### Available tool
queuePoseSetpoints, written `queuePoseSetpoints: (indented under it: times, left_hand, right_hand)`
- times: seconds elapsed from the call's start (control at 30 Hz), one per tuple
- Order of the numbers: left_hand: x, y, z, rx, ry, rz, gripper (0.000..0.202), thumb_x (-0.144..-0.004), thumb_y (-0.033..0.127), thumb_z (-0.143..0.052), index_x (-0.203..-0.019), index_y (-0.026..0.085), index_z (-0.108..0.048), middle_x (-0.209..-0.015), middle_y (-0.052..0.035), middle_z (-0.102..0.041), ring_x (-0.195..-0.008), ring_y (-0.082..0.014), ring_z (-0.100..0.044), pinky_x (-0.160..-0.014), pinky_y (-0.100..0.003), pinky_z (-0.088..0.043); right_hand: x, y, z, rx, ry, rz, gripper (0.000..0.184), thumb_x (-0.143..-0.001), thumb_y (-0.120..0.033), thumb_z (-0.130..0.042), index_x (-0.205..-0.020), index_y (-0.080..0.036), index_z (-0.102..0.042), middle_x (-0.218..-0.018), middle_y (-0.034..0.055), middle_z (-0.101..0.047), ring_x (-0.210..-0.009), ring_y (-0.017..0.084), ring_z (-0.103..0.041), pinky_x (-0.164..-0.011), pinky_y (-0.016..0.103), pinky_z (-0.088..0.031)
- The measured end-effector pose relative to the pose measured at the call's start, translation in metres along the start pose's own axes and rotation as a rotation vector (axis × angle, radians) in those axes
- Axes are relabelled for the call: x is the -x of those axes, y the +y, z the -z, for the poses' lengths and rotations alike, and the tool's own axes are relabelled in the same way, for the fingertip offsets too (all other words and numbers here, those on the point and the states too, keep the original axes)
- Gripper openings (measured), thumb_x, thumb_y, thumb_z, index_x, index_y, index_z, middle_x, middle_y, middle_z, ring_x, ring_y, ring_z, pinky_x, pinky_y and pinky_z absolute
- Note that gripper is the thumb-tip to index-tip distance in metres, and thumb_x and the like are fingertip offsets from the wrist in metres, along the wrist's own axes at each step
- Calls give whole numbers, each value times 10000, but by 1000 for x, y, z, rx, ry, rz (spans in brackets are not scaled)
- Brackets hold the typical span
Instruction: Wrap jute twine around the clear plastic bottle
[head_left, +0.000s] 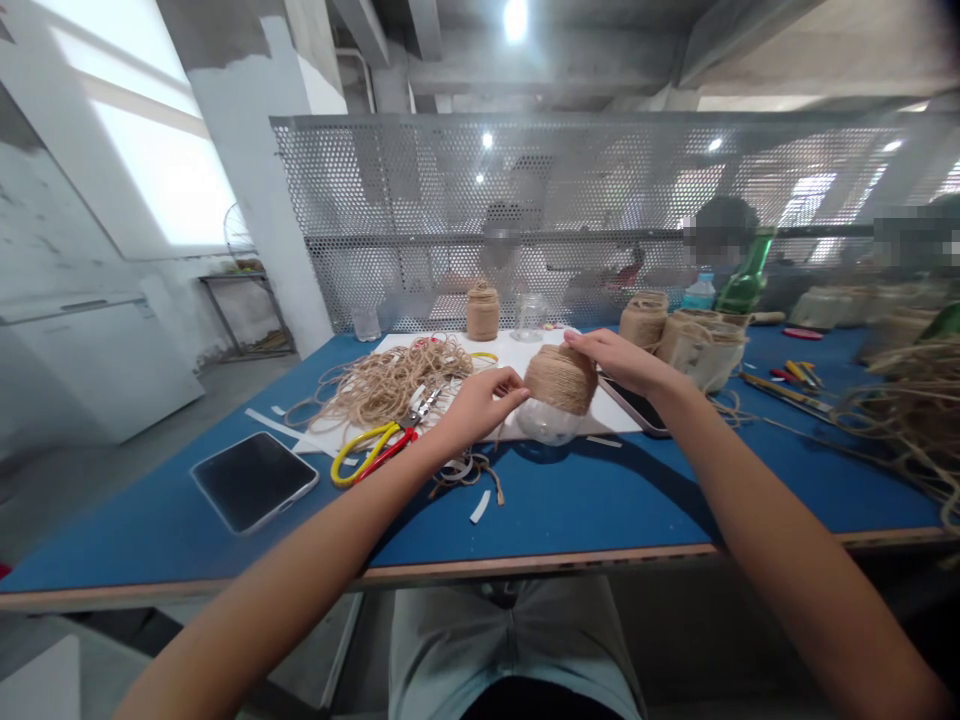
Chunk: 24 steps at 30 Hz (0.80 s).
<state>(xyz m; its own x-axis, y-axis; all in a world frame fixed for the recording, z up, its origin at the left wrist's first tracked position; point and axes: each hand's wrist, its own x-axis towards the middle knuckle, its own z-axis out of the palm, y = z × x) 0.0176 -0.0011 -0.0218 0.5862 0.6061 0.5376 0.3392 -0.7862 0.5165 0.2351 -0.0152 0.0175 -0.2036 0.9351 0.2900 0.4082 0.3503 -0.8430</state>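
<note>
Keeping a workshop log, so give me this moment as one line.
hands: left hand against clear jar, right hand over its twine-wrapped part | nearby: red-and-yellow scissors, loose twine

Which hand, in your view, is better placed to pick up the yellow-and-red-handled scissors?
Left, I think: the left hand touches the twine-wrapped glass jar nearest the yellow-and-red-handled steel scissors; the right hand sits on the jar's far side.

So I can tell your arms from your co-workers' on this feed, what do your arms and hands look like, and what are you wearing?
Both forearms are bare: no sleeves, gloves, watch or cables show on the left hand or the right hand. Pale grey trousers show below the table edge.
</note>
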Motion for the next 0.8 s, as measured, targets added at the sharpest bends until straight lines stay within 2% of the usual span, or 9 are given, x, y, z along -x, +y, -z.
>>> queuePoseSetpoints:
  times: [0.13,0.3,0.47,0.6,0.8]
  left_hand:
    - [1,8,-3,-14,6,-36,162,-822,287,-495,-744,159,-556,-763,-11,-596,-728,-133,-534,-678,-242,-423]
    - [2,12,-2,25,-22,-26,152,-826,270,-478,-757,161,-558,-769,-17,-600,-742,-135,-540,-687,-246,-429]
    - [1,10,-1,48,-29,17,161,-824,273,-476,-761,153,-564,-758,-8,-604,-714,-128,-541,-691,-249,-429]
    - [0,4,-3,53,-48,51,167,-825,275,-467,-769,154,-566,-750,-3,-594,-694,-125,-533,-660,-244,-433]
    - [-2,3,-4,-8,-39,20,163,-828,255,-460,-746,151,-555,-728,-7,-588,-695,-130,-519,-653,-246,-405]
  right_hand:
    - [0,-2,-4,113,40,49,391,-784,-507,-494,-672,-154,-616,-772,39,-574,-708,160,-465,-655,285,-339]
    - [0,-2,0,186,-8,84,342,-809,-445,-475,-687,-158,-616,-686,13,-542,-686,153,-455,-641,282,-329]
    - [2,-3,5,198,-54,101,357,-810,-455,-470,-625,-164,-564,-593,-14,-452,-575,116,-374,-548,263,-268]
    - [5,-6,8,206,-96,108,344,-818,-455,-463,-664,-167,-572,-614,-12,-453,-577,113,-365,-549,263,-266]
    - [5,-8,10,221,-121,122,341,-836,-450,-445,-676,-169,-553,-621,-15,-417,-579,110,-339,-546,261,-260]
